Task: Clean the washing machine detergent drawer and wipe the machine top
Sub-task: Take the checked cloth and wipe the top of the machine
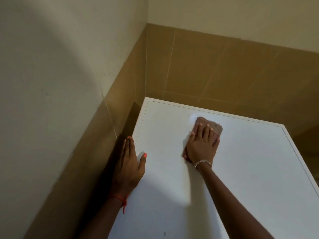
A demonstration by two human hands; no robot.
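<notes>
The right hand [202, 144], fingers straight, presses a brownish cloth [216, 128] flat toward twelve o'clock on the white machine top [241, 169], while the left hand [128, 163], likewise flat, rests on its nine o'clock edge.

Machine top [241, 169] set into a corner
Your right hand [202, 144] lies on the cloth [217, 126] toward 12 o'clock; your left hand [128, 161] rests along the 9 o'clock edge, the wall [51, 83] just beyond.

Wide open machine top [250, 178] right of the cloth [217, 129] and toward the near edge, tiled walls [215, 71] close behind and left, narrow dark gap [129, 118] at left edge, left grip [128, 163] along it
</notes>
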